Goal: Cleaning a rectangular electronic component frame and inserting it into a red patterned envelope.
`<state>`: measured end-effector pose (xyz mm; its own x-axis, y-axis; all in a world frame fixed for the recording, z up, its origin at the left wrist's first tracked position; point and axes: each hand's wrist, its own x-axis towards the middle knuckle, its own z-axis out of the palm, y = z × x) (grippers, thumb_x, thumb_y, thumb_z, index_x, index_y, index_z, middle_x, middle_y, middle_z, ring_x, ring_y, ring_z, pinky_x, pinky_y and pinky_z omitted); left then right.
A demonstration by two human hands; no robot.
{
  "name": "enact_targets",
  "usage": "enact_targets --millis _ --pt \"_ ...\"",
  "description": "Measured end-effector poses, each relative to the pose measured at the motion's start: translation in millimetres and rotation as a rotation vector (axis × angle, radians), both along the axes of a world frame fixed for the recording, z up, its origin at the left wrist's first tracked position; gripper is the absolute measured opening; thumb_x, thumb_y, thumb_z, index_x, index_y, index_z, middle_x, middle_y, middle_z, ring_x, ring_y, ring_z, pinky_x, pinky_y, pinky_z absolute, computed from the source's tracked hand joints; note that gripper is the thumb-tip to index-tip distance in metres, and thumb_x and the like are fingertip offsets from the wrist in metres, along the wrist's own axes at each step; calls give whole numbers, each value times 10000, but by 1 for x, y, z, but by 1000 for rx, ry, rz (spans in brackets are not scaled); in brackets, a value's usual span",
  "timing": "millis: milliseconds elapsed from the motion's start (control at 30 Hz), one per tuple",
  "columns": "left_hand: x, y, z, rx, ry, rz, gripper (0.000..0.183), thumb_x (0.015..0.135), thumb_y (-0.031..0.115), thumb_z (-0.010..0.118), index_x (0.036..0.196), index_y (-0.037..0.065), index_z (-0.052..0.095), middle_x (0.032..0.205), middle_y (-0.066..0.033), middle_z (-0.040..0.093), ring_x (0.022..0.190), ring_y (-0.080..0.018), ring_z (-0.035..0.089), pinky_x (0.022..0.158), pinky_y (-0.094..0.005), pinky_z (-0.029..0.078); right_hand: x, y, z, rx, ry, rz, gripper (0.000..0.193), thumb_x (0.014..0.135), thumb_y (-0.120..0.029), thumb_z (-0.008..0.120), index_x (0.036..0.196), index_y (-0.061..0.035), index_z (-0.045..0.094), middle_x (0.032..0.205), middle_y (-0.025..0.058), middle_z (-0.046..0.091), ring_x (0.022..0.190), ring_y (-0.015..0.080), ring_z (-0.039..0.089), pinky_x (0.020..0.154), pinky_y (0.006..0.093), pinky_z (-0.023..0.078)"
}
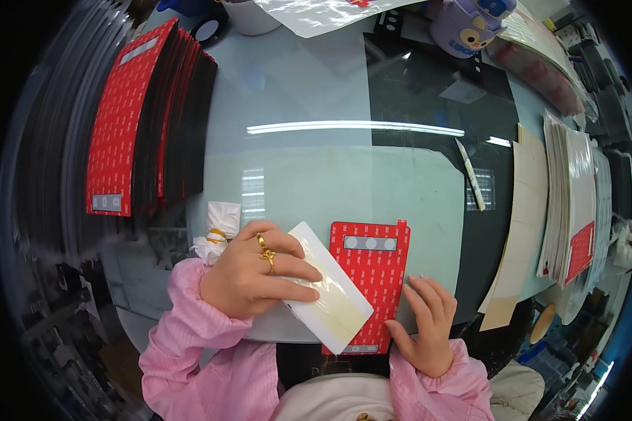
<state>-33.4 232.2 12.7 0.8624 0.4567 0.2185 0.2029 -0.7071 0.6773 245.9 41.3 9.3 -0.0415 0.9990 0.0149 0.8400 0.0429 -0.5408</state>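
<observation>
My left hand (263, 270), with gold rings on it, grips a glossy white rectangular piece (330, 298) with a pale yellowish tint. Its fingers lie over the top and the thumb is hidden. Held at a slant, the piece covers part of a flat red panel (379, 270) printed with small white marks. Grey strips cross that panel near its far and near ends, and a small tab sticks up at its far right corner. Along the panel's right edge rests my right hand (425, 323), fingers apart and curved, holding nothing. A white wrapped bundle (222, 217) tied with a yellow band lies beyond my left wrist.
Similar red panels (130, 119) stand in a row at the far left. A craft knife (470, 175) lies on the glass-topped table (295, 91). To the right are tan card strips (509, 231) and a stack of sheets (565, 196). A purple cup (460, 31) stands at the back.
</observation>
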Motion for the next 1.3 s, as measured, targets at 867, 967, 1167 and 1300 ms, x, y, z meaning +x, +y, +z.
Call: enact_targets --millis 867,967,1167,1300 --pt "25 -9 18 427 66 123 223 809 162 696 1021 193 758 1115 33 754 997 -159 697 820 -316 499 3 -2 -14 38 -87 14 639 800 -328 814 1309 6 623 1393 132 605 1324 333 510 1043 452 330" --pt "35 -42 27 438 158 225 266 820 156 688 1073 187 765 1122 23 750 966 -137 687 782 -287 479 4 -2 -14 37 -103 23 616 764 -304 835 1260 2 636 1352 143 619 1309 341 519 1022 452 334" --pt "40 -61 17 395 138 296 313 823 127 686 1122 175 766 1152 13 752 929 -138 672 768 -292 447 4 0 -15 79 -45 30 670 709 -263 867 1273 -6 615 1341 166 606 1297 355 524 1015 465 346" --pt "38 -67 22 363 134 292 333 816 115 691 1137 170 760 1162 21 746 909 -136 666 761 -287 448 8 0 -8 99 191 -100 768 733 -325 873 1356 -9 554 1370 202 570 1260 347 537 985 463 409"
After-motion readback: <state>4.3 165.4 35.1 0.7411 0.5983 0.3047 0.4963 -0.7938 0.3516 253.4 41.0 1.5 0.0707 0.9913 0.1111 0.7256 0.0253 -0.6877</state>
